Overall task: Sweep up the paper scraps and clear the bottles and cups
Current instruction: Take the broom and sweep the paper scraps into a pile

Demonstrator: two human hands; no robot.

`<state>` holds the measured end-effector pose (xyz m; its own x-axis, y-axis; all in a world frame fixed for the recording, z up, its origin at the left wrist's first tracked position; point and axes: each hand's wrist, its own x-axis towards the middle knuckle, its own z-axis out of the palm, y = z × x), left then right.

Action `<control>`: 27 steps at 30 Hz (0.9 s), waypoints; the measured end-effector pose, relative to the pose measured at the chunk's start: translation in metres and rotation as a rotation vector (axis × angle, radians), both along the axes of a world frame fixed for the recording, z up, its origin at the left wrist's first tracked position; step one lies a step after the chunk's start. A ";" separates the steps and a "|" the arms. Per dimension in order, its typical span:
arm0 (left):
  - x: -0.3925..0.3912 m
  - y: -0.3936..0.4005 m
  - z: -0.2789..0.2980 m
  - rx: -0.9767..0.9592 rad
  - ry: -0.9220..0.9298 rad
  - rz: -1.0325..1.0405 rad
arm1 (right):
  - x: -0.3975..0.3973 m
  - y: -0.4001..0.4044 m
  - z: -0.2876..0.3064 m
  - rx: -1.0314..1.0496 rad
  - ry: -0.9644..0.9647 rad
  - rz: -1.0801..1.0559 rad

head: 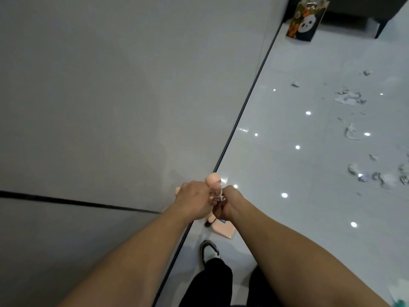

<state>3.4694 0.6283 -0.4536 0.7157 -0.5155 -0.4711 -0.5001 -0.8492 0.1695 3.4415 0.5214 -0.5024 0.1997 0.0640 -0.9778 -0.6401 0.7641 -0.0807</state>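
I see left hand (194, 201) and right hand (228, 204) both curled round the pink handle (213, 180), dustpan (222, 229) just below it; paper scraps (349, 98) well right of handle.

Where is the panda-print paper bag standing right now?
The panda-print paper bag stands on the floor at the head view's top right, against the wall's base.

Pale pink dustpan (223, 229), panda-printed orange and navy paper bag (304, 21), white paper scraps (352, 131), glossy white floor (287, 218)
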 end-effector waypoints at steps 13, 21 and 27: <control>-0.015 0.002 -0.010 -0.099 -0.019 -0.058 | -0.010 -0.006 -0.037 0.004 0.143 0.094; 0.007 0.008 -0.019 -0.098 -0.047 -0.054 | -0.022 -0.051 -0.054 -0.164 0.149 0.078; 0.029 0.005 -0.015 -0.042 0.070 -0.030 | -0.059 -0.103 -0.045 -0.172 0.099 0.049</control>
<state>3.4989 0.6337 -0.4689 0.6654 -0.5569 -0.4971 -0.5112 -0.8252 0.2402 3.3829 0.4187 -0.5472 0.1026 -0.0985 -0.9898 -0.6878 0.7119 -0.1421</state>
